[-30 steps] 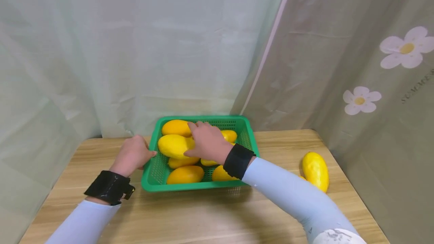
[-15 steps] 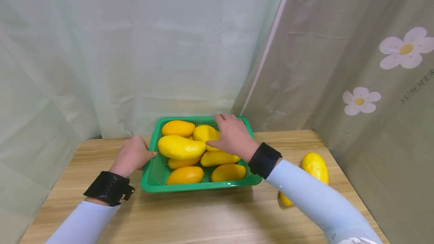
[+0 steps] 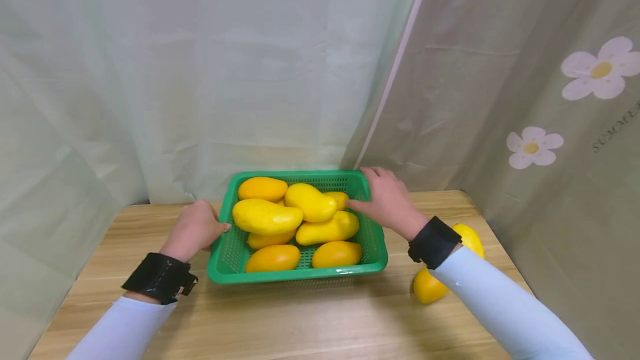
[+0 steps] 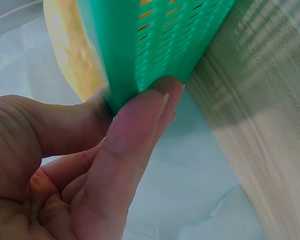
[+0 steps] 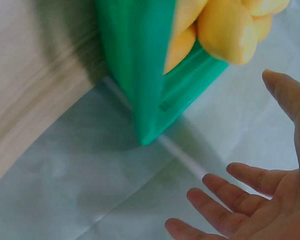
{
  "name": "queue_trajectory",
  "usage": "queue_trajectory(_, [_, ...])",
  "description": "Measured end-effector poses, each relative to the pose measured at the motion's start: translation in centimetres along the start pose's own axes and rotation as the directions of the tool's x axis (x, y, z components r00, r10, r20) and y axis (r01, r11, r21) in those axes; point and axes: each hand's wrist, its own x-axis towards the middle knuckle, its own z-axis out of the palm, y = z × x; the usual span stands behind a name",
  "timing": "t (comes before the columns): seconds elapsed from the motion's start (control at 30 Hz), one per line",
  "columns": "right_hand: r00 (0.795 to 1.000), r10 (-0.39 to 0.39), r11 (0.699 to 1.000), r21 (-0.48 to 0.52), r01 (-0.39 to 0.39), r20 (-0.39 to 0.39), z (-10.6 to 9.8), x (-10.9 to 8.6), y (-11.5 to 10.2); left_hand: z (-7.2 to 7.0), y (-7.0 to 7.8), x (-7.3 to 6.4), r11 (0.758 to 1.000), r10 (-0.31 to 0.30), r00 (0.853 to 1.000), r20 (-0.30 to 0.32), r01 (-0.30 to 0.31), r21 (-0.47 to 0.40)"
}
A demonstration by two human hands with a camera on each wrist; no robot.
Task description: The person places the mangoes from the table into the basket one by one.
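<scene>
A green plastic basket (image 3: pixel 300 276) with perforated walls holds several yellow mangoes. Two of them, a long mango (image 3: pixel 267 217) and a rounder mango (image 3: pixel 310 202), lie on top of others. My left hand (image 3: pixel 195 225) grips the basket's left rim; the left wrist view shows thumb and fingers (image 4: pixel 132 130) pinching the green wall (image 4: pixel 120 50). At the basket's right side is my right hand (image 3: pixel 387 199), its thumb spread away from the fingers. In the right wrist view that hand (image 5: pixel 255 200) has separated fingers, holds nothing and stands apart from the basket corner (image 5: pixel 150 120).
Two loose mangoes lie right of the basket on the wooden table (image 3: pixel 300 321): one mango (image 3: pixel 429 286) nearer, another mango (image 3: pixel 468 238) behind, partly covered by my right arm. A pale curtain (image 3: pixel 260 71) hangs behind the table, and a flowered curtain (image 3: pixel 500 99) on the right.
My right hand has moved right, from above the mangoes to the basket's right rim, uncovering the fruit and leaving it in place. The left hand keeps its hold.
</scene>
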Motion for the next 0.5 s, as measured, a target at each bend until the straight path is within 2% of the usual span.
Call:
queue_trajectory(0.23, [0.990, 0.137, 0.991, -0.001, -0.137, -0.034, -0.2, -1.5, 3.5, 0.0, -0.2, 0.1, 1.000, 0.011, 1.000, -0.013, -0.011, 0.019])
queue_trajectory(0.37, [0.972, 0.227, 0.974, 0.004, -0.227, -0.060, -0.1, -2.6, 6.1, 0.0, -0.2, 0.0, 1.000, 0.014, 1.000, -0.015, -0.013, 0.012])
queue_trajectory(0.5, [0.948, 0.317, 0.948, -0.002, -0.317, -0.035, -0.2, -3.9, 8.4, 0.0, -0.2, 0.0, 1.000, 0.011, 1.000, -0.012, -0.011, 0.000])
